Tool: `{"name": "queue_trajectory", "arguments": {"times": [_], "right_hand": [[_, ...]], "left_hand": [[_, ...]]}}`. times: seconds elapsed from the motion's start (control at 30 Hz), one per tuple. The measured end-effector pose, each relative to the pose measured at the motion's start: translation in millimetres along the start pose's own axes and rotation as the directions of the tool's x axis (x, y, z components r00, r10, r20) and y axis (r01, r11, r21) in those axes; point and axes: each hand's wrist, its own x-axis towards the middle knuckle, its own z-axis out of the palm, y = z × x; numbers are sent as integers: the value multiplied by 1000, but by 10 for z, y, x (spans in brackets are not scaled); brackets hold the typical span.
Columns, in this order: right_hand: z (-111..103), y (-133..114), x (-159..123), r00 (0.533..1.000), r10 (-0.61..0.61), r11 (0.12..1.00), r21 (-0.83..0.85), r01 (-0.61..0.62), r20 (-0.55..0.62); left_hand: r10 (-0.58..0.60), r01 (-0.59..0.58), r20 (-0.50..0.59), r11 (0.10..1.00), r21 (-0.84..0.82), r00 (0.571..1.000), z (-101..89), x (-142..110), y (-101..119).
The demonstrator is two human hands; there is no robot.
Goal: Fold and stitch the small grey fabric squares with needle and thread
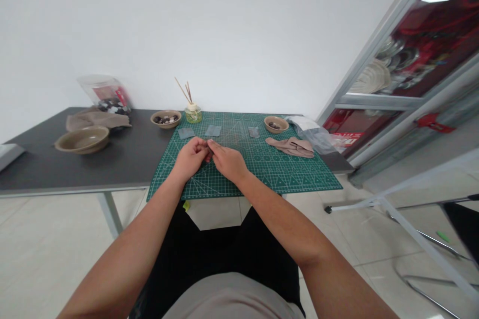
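My left hand and my right hand meet over the green cutting mat, fingers curled and pinched together at one spot. Whatever they pinch is too small and hidden to make out. Beyond the hands on the mat lie small grey fabric squares: one on the left, one in the middle, one further right. A folded beige cloth lies on the mat to the right.
A dark table carries a large tan bowl, a small bowl of dark buttons, another small bowl, a reed diffuser jar, a plastic jar, a clear bag. A glass-fronted cabinet stands right.
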Motion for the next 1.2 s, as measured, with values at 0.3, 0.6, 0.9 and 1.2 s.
{"name": "queue_trajectory", "arguments": {"times": [0.3,0.6,0.9,1.2], "right_hand": [[1,7,-2,1000,-24,999,21,25,-14],[15,9,16,992,113,993,31,-112,-51],[-25,146,40,913,362,885,377,-273,-190],[-27,184,38,893,425,783,556,-278,-152]], "left_hand": [[-27,27,-5,998,-48,1000,4,7,-14],[7,-20,-114,993,-116,993,-11,5,-28],[66,-87,-158,988,-129,985,-7,50,-83],[-5,-3,-77,995,-103,997,-15,61,-148]]}}
